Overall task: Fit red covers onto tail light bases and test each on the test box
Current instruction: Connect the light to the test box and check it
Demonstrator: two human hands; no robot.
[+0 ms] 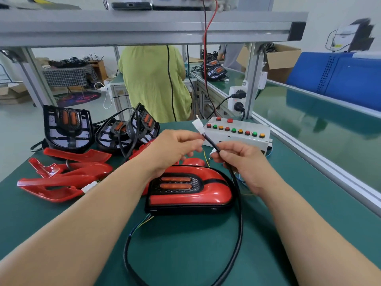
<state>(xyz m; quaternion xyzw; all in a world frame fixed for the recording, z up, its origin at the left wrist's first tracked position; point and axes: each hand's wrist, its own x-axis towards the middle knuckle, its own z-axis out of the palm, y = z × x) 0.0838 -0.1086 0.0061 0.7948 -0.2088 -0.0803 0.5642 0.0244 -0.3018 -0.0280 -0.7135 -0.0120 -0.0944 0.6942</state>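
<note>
No legible text, labels or numbers on test box (237,139) or elsewhere

The black cable (240,223) leaves the bottom edge in two places, so its lowest loop is unseen, and a stretch of it vanishes inside the right hand (245,162). That hand also covers most of a small white plug (213,152), perhaps a second connector, and the near face of the test box (237,133), whose button markings are too small to read. Fingertips of the left hand (173,149) hide the cable just under the white connector (198,125). Beyond the desk (288,203), a person in a green top (152,83) is hidden above the shoulders by the shelf beam (144,27). The device (354,34) at top right is smeared with blur.
</note>
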